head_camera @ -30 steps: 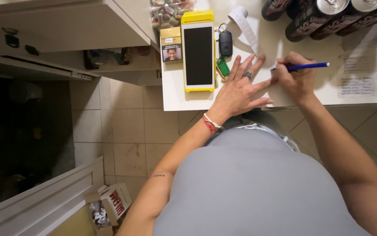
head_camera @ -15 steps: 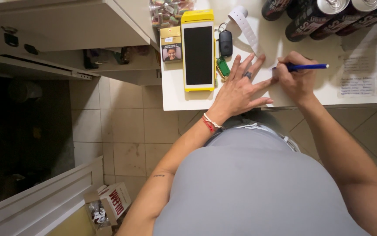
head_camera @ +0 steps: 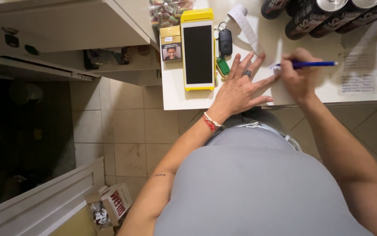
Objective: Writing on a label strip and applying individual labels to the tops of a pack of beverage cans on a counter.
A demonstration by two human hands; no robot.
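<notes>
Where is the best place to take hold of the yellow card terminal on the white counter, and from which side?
Grip the yellow card terminal across its two long edges, near the middle, coming down from above. It lies flat, screen up, on the white counter. A small box sits close on one side and the car key on the other, so the fingers should go lower down, toward the counter edge, where both sides look freer.

Left hand (head_camera: 240, 89) lies flat with fingers (head_camera: 250, 61) spread, right hand (head_camera: 300, 74) curled closed beside it.
</notes>
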